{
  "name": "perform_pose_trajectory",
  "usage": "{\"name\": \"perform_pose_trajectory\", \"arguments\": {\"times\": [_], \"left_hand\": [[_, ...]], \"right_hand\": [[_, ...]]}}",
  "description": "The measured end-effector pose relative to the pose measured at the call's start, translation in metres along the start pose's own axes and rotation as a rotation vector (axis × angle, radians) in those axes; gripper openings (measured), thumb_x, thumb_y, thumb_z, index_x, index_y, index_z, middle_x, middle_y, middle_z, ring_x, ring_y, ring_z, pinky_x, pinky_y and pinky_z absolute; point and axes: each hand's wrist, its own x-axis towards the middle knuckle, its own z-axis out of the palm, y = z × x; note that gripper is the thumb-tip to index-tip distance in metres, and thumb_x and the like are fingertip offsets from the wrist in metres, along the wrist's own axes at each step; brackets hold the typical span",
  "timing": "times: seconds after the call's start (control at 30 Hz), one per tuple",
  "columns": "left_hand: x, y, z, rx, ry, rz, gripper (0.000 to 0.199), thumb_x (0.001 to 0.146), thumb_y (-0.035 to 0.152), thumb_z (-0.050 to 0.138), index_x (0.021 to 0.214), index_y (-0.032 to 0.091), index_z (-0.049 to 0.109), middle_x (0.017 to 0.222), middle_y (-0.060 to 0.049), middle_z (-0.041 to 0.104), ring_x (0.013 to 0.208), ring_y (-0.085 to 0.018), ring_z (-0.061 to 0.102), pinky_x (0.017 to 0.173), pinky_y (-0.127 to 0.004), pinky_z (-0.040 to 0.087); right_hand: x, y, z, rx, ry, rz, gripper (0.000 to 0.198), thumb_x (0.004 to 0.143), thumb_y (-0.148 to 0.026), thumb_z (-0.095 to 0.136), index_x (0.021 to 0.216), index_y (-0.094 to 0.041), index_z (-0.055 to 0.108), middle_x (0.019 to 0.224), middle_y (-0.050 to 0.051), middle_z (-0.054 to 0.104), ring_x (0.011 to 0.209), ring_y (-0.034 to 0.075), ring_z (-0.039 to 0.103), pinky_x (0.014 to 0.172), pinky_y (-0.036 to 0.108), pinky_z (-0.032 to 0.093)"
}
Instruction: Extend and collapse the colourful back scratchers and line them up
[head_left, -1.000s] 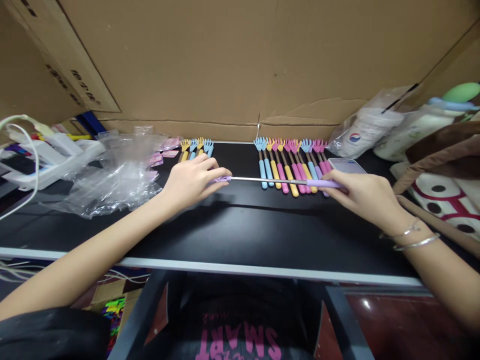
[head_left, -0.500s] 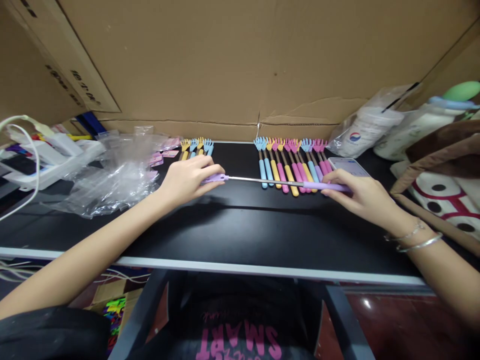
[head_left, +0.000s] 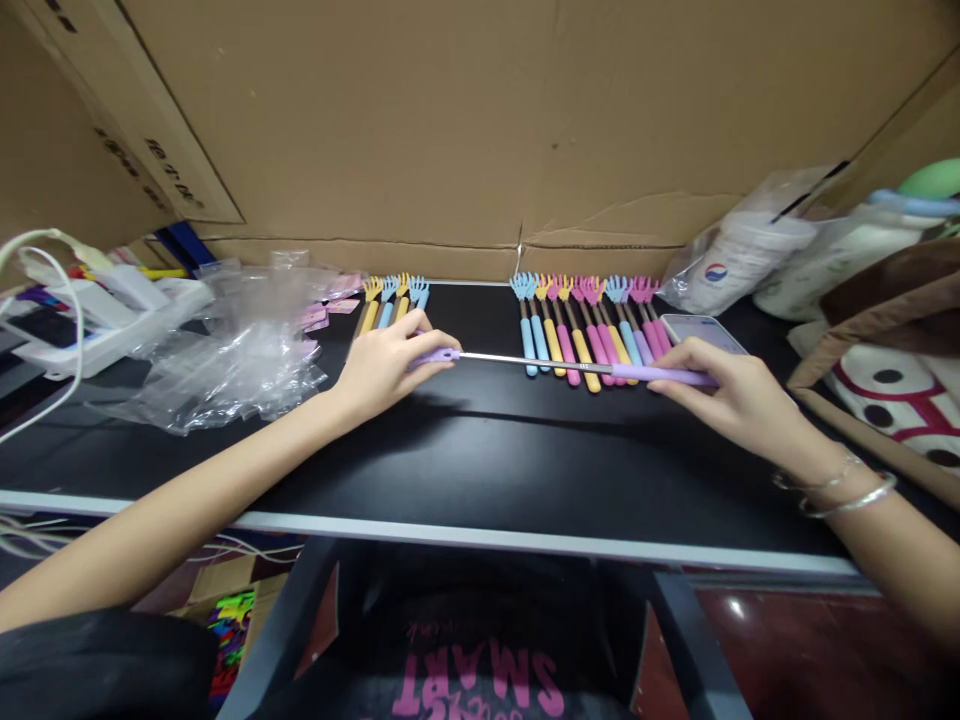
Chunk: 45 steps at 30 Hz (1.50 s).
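Observation:
A purple back scratcher (head_left: 525, 362) with an extended metal rod is held level above the table between both hands. My left hand (head_left: 394, 362) is closed on its purple head end, which the fingers mostly hide. Thumb and fingers of my right hand (head_left: 724, 388) pinch the purple handle at the other end. Behind the rod lies a row of back scratchers (head_left: 574, 335) in blue, yellow, pink and purple, claws toward the cardboard. A smaller group of yellow and blue back scratchers (head_left: 388, 305) lies just beyond my left hand.
Clear plastic bags (head_left: 240, 340) and pink cards (head_left: 330, 305) lie at the left, beside a white power strip (head_left: 112, 325). A phone (head_left: 705, 333), a bagged cup (head_left: 750, 260) and a brown-trimmed bag (head_left: 885, 300) are at the right. Cardboard (head_left: 420, 130) walls the back.
My right hand has shifted very slightly to the right along with the handle. Both hands keep their grip on the back scratcher; the view has moved a little.

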Motion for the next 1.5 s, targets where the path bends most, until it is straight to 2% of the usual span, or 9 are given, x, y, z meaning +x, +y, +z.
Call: {"name": "perform_pose_trajectory", "arguments": {"times": [0.17, 0.3, 0.57, 0.67, 0.87, 0.97, 1.17, 1.5], "left_hand": [[0.007, 0.027, 0.008, -0.006, -0.012, 0.123, 0.028, 0.092, 0.045, 0.046, 0.099, 0.027, 0.067, 0.082, 0.001, 0.058, 0.058, -0.007, 0.051, 0.050, -0.019, 0.030], [0.014, 0.042, 0.012, -0.004, 0.013, 0.112, 0.030, 0.093, 0.044, 0.044, 0.097, 0.026, 0.067, 0.080, 0.001, 0.058, 0.054, -0.006, 0.050, 0.048, -0.019, 0.026], [0.015, 0.041, 0.012, 0.013, 0.000, 0.077, 0.024, 0.092, 0.043, 0.048, 0.097, 0.028, 0.065, 0.082, 0.002, 0.059, 0.058, -0.007, 0.052, 0.048, -0.021, 0.026], [0.016, 0.041, 0.012, 0.037, -0.009, 0.081, 0.022, 0.091, 0.042, 0.049, 0.096, 0.027, 0.065, 0.082, 0.002, 0.059, 0.065, -0.010, 0.054, 0.049, -0.022, 0.026], [0.028, 0.048, 0.010, 0.120, -0.111, 0.177, 0.026, 0.094, 0.039, 0.043, 0.090, 0.022, 0.061, 0.078, 0.000, 0.061, 0.079, -0.015, 0.054, 0.053, -0.026, 0.029], [0.034, 0.054, 0.012, 0.167, -0.137, 0.227, 0.025, 0.094, 0.034, 0.041, 0.087, 0.019, 0.059, 0.076, -0.001, 0.062, 0.079, -0.016, 0.054, 0.055, -0.027, 0.031], [0.033, 0.057, 0.020, 0.184, -0.148, 0.233, 0.024, 0.095, 0.032, 0.041, 0.083, 0.018, 0.057, 0.073, 0.000, 0.063, 0.071, -0.015, 0.055, 0.054, -0.028, 0.030], [0.031, 0.055, 0.017, 0.189, -0.127, 0.239, 0.029, 0.095, 0.035, 0.040, 0.082, 0.018, 0.059, 0.069, -0.001, 0.062, 0.064, -0.014, 0.056, 0.050, -0.025, 0.027]], "right_hand": [[0.007, -0.026, 0.017, 0.048, -0.106, -0.072, 0.027, 0.086, -0.045, 0.050, 0.087, -0.019, 0.056, 0.072, 0.001, 0.061, 0.060, 0.011, 0.053, 0.058, 0.023, 0.038], [0.013, -0.039, 0.026, -0.030, -0.072, -0.089, 0.026, 0.087, -0.045, 0.049, 0.090, -0.020, 0.056, 0.072, 0.000, 0.062, 0.058, 0.010, 0.053, 0.055, 0.022, 0.036], [0.015, -0.043, 0.023, -0.224, -0.041, -0.124, 0.027, 0.090, -0.044, 0.044, 0.095, -0.021, 0.057, 0.070, -0.001, 0.064, 0.055, 0.010, 0.054, 0.053, 0.022, 0.032], [0.018, -0.046, 0.025, -0.332, -0.054, -0.139, 0.028, 0.091, -0.044, 0.041, 0.095, -0.021, 0.057, 0.068, -0.001, 0.064, 0.053, 0.010, 0.053, 0.050, 0.022, 0.027], [0.032, -0.056, 0.032, -0.426, -0.079, -0.207, 0.031, 0.092, -0.045, 0.039, 0.091, -0.020, 0.057, 0.065, 0.000, 0.062, 0.056, 0.011, 0.054, 0.049, 0.023, 0.023], [0.037, -0.060, 0.037, -0.441, -0.081, -0.229, 0.030, 0.093, -0.043, 0.037, 0.092, -0.021, 0.057, 0.063, -0.001, 0.061, 0.056, 0.011, 0.055, 0.049, 0.024, 0.021], [0.038, -0.065, 0.051, -0.430, -0.079, -0.275, 0.025, 0.093, -0.035, 0.037, 0.095, -0.021, 0.058, 0.081, -0.001, 0.067, 0.068, 0.011, 0.059, 0.051, 0.026, 0.021], [0.037, -0.059, 0.051, -0.530, -0.005, -0.346, 0.031, 0.094, -0.038, 0.036, 0.092, -0.020, 0.061, 0.073, -0.001, 0.066, 0.056, 0.010, 0.052, 0.049, 0.026, 0.016]]}}
